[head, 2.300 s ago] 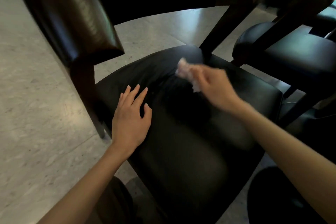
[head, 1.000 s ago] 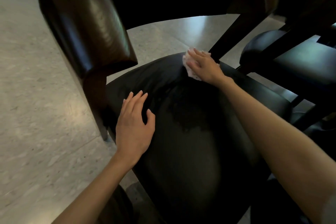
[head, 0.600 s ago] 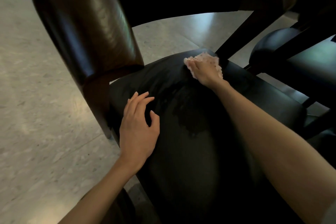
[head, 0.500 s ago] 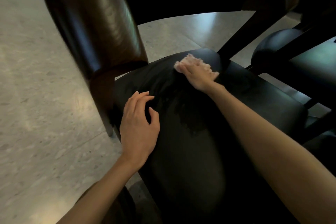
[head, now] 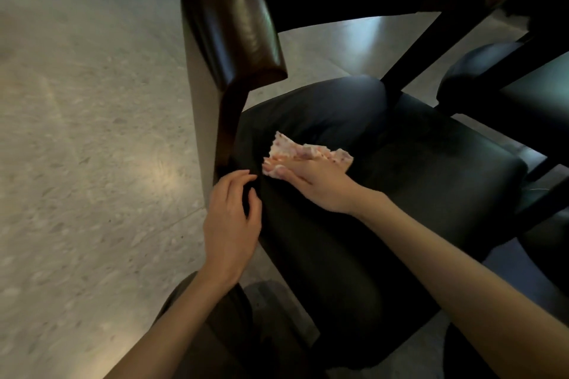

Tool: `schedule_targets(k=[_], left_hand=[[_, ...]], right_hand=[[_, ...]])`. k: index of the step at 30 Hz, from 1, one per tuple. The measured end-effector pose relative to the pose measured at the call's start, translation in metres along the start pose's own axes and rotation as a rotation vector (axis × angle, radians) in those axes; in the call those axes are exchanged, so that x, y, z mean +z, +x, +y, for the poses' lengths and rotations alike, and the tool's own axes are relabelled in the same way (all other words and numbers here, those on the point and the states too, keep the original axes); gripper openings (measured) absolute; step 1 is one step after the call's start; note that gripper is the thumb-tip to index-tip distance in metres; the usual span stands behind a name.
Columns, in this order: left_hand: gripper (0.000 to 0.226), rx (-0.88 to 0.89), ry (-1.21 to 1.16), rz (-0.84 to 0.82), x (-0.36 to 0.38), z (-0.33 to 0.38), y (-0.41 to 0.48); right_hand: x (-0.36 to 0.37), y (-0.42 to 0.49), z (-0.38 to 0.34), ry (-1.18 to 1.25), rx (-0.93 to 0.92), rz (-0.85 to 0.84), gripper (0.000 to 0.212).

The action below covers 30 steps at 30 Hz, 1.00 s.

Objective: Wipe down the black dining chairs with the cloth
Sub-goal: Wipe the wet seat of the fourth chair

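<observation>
Head: black chair (head: 415, 188) on speckled floor (head: 92, 132).

Cloth (head: 303, 149) on chair seat (head: 431, 169), under right hand (head: 320, 186); left hand (head: 231, 224) at seat's left edge.

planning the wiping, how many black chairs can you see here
2: one chair under the right hand pressing the cloth, a second chair at the right edge. Dark shapes lower right may hide more.

Seat (head: 400, 200): glossy black with a dull sheen.
Backrest (head: 243, 24): dark brown, streaked with pale highlights.
Cloth (head: 295, 149): pale pink and white, dotted with small reddish spots.
Floor (head: 92, 101): light grey-beige, speckled with paler flecks.
Next seat (head: 529, 101): black.
</observation>
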State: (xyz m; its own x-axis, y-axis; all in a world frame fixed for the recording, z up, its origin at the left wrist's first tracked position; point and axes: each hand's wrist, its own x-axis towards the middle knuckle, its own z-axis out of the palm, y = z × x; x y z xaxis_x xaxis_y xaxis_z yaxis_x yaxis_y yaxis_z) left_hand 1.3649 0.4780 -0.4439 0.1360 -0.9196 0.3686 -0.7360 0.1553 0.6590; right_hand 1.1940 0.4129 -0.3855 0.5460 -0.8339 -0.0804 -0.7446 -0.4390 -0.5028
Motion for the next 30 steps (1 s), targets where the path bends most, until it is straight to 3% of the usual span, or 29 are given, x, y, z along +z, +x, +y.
schedule_targets(k=[5,10,13,15,18,22,25,30], left_hand=[[0.04,0.051,0.042,-0.103,-0.012,-0.008,-0.009],[0.042,0.073,0.038,-0.158,-0.019,-0.013,-0.007],[0.044,0.083,0.034,-0.212,-0.024,-0.017,-0.004],[0.046,0.105,0.053,-0.244,-0.028,-0.019,-0.001],[0.046,0.131,0.07,-0.256,-0.032,-0.02,0.002],[0.045,0.142,0.078,-0.241,-0.031,-0.019,0.001],[0.046,0.149,0.088,-0.238,-0.029,-0.02,0.0],[0.046,0.136,0.111,-0.255,-0.03,-0.019,-0.002]], right_hand=[[-0.035,-0.026,-0.016,0.017,0.009,0.025,0.027],[-0.046,0.032,-0.018,0.135,0.004,0.366,0.03],[-0.03,0.085,-0.019,0.047,0.037,0.278,0.026],[-0.019,0.103,-0.03,-0.183,0.076,0.164,0.026],[-0.012,0.107,-0.037,-0.361,0.111,0.185,0.035],[-0.002,0.109,-0.021,-0.338,0.075,0.213,0.031],[0.008,0.109,-0.005,-0.254,-0.006,0.164,0.044],[0.008,0.067,-0.001,-0.197,-0.134,0.111,0.041]])
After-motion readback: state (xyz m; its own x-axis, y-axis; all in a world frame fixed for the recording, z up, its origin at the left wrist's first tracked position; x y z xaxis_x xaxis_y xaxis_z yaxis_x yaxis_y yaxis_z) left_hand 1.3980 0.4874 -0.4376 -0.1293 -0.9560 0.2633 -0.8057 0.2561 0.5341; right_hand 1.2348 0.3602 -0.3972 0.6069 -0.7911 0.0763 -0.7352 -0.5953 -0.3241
